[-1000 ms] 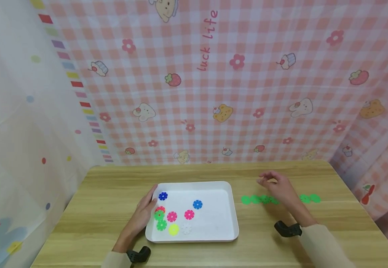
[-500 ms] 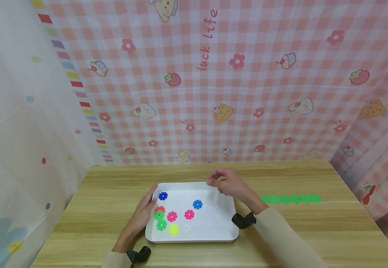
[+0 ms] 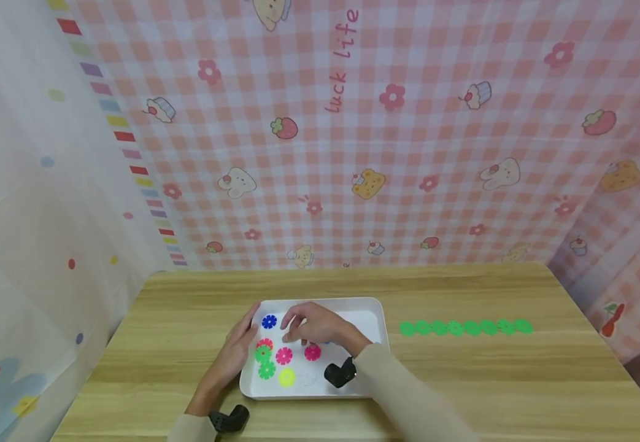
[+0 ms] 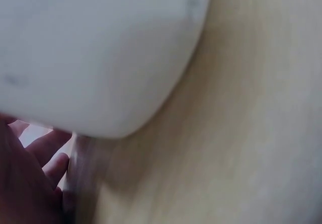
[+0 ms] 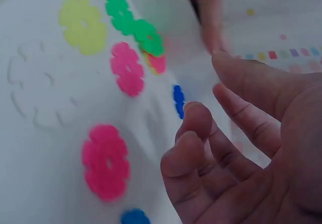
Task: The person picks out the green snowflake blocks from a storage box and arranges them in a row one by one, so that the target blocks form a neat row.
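Note:
My left hand (image 3: 237, 347) grips the left rim of a white tray (image 3: 377, 316), thumb over the edge; part of its fingers shows beneath the tray in the left wrist view. Over the tray's middle hovers my right hand (image 3: 316, 324), fingers loosely bent and holding nothing. Notched plastic discs lie in the tray: dark blue (image 3: 269, 321), two pink discs (image 3: 283, 355), yellow (image 3: 286, 377) and clear (image 5: 37, 83). At the left, a green disc (image 3: 263, 353) overlaps a red one, with another green disc (image 3: 267, 369) below. A lighter blue disc (image 5: 135, 217) is mostly hidden by the right hand in the head view.
To the right of the tray, several green discs (image 3: 454, 328) form a straight row on the wooden table (image 3: 463, 393). A pink checked cloth (image 3: 397, 147) hangs behind the table, and a pale curtain (image 3: 99, 233) at the left.
My right hand has moved left from above the green row, across the tray's right side, to the tray's middle. The whole green row now shows. My left hand stays on the rim.

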A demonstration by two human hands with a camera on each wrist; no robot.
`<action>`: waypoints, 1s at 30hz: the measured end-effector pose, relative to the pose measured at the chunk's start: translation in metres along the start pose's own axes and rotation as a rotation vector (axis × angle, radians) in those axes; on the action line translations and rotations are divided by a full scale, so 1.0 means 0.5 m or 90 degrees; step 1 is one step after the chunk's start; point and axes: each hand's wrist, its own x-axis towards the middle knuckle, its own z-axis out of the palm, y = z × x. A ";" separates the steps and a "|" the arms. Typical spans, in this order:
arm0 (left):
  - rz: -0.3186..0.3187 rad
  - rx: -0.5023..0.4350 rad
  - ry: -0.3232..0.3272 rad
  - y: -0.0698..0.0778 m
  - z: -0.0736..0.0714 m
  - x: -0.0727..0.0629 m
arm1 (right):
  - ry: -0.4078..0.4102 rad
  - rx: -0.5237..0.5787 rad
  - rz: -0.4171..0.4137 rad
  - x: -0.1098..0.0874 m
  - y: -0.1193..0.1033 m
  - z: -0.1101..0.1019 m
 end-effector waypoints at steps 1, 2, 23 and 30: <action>0.002 -0.001 -0.002 0.000 0.000 0.000 | 0.000 0.003 0.008 0.005 0.000 0.010; 0.002 -0.002 -0.002 0.001 -0.001 -0.001 | 0.001 0.000 0.012 0.011 0.000 0.020; 0.005 0.028 -0.002 0.009 -0.005 -0.005 | 0.030 -0.091 0.026 0.051 -0.009 0.101; 0.025 0.031 0.006 0.003 -0.003 0.001 | 0.039 -0.098 0.021 0.054 -0.008 0.103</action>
